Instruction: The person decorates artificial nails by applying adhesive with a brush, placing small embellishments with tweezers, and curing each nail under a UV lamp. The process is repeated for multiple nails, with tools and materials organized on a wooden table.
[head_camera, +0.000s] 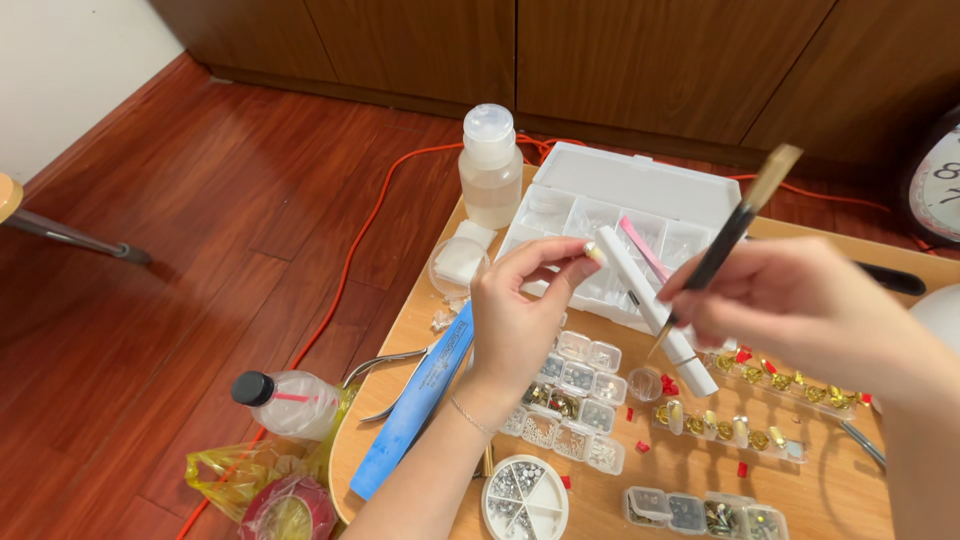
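Left hand (520, 315) grip pinches nail tip (596, 253); right hand (800, 300) grip holds brush (725, 240).

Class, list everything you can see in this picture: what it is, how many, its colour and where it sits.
Squeeze bottle: one, translucent white, table's far edge.
Compartment box: one, clear white, lid open, behind the hands.
Bead trays: several, clear, table centre.
Round bead dish: one, white, near edge.
Blue file: one, table's left edge.
Nippers: one, metal, beside the file.
Black-capped bottle: one, on the floor.
Orange cable: one, on the floor.
Left hand: pinches a small pale piece.
Right hand: holds a black brush.
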